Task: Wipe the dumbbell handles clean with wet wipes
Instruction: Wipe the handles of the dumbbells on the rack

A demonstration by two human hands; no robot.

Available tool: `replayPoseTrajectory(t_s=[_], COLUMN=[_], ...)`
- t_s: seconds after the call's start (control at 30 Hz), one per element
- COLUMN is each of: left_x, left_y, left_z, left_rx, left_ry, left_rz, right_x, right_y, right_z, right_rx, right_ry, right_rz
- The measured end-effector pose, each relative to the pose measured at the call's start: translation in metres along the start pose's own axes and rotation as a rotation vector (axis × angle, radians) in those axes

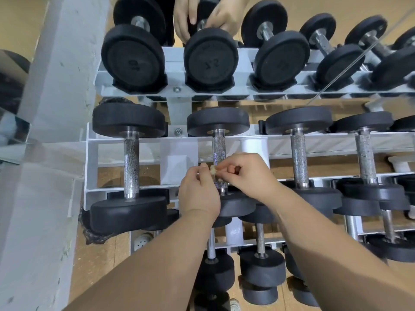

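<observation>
— Where was the wipe [213, 169] found?
— It was seen as a small crumpled pale wad, pinched between the fingertips of both hands, just in front of the lower part of the knurled handle [219, 151] of the second dumbbell on the middle shelf. The left hand [198, 191] was closed on it from the left, the right hand [249, 173] from the right, fingers curled tight. Whether the wad was pressed against the metal could not be told.

— What room was left around it?
— Open gaps were seen on either side of that handle, with the neighbouring handles [131, 162] well apart. The white rack [92, 158] was bounded at the left by a pale pillar [56, 86]. Above, a mirror edge was met, and the same row was shown reflected.

— Could any writing be read?
— On the reflected end plate [132, 61] at the left, "10" was read, reversed. On the next plate [211, 60], digits were made out faintly, perhaps "12"; the others were too blurred.

— What was hidden?
— The lower end of the handle was covered by the hands. The lowest shelf was partly blocked by the forearms, and the right end of the rack was cut off by the frame.
</observation>
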State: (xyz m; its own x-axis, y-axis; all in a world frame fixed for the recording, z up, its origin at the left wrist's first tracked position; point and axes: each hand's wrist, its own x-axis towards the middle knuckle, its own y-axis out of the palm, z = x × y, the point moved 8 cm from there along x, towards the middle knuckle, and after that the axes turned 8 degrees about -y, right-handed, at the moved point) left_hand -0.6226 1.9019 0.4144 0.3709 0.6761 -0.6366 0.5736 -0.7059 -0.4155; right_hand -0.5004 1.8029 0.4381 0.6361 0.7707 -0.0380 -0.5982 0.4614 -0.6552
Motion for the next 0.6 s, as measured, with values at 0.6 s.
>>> replayPoseTrajectory(t_s=[0.6], left_x=[0.007], left_y=[0.003], left_z=[0.009], left_rx=[-0.057], left_ry=[-0.016], left_rz=[-0.006], right_x=[0.029], right_y=[-0.012], right_z=[0.009], right_rx=[-0.080], right_ry=[-0.156], right_rz=[-0.115])
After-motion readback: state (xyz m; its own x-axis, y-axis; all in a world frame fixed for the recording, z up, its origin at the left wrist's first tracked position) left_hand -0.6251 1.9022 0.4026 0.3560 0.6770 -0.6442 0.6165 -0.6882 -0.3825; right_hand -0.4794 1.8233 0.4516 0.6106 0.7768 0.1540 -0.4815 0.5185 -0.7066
